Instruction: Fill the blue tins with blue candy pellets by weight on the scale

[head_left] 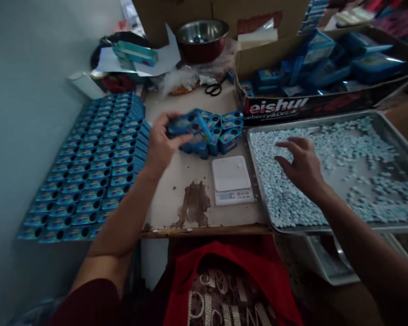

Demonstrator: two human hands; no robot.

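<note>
Box (188, 124), blue and printed, is held above the tabletop (170, 185) in the left hand (160, 144); the fingers are closed around its near end, and the box is tilted and partly blurred. Right hand (302, 170) is over the left part of a metal tray (338, 176). Its fingers are released, thumb and forefinger parted, above small pale-blue and white pieces (285, 206); contact with the pieces cannot be determined. The pieces lie densely at the tray's left side and more thinly towards its middle, where bare metal shows.

White digital scale (231, 174) sits between the hands, just beside the tray's left edge; its display reading is not legible. Directly beyond it, a loose group of blue boxes (229, 131) stands on the tabletop, partly behind the held box. To the left, further boxes are set in close rows (91, 176), each showing a dark round spot on its upper face. An open carton (275, 108) behind the tray contains blue packages (326, 68). Black-handled scissors (213, 89) and a metal bowl (202, 53) are at the rear. Surface finish is worn away in a brown patch near the scale.
</note>
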